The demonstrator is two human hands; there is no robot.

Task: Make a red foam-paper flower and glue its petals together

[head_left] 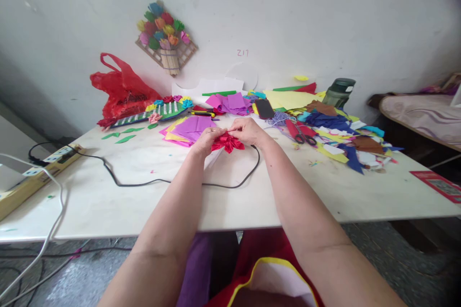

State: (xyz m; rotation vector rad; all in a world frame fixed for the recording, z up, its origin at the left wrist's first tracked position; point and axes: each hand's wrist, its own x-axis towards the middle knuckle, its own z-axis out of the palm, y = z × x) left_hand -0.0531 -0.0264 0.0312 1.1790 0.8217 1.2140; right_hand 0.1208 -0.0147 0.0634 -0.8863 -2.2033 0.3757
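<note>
Both my hands meet over the middle of the table around a red paper flower (227, 144) with folded petals. On its left side my left hand (208, 140) has its fingers closed on the flower. My right hand (249, 130) pinches the flower's upper right edge, thumb and forefinger together. Part of the flower is hidden behind my fingers. A white strip lies partly under my left wrist. Close by on the left is a stack of purple, yellow and pink paper sheets (190, 128). A black cable (230, 186) curves across the table near my wrists.
Scissors (304, 138) and a heap of coloured scraps (345, 134) lie on the right, with a dark bottle (338, 92) behind. A phone (264, 109) rests at the back. On the left are a red plastic bag (122, 88), green paper leaves (125, 139) and a power strip (43, 170).
</note>
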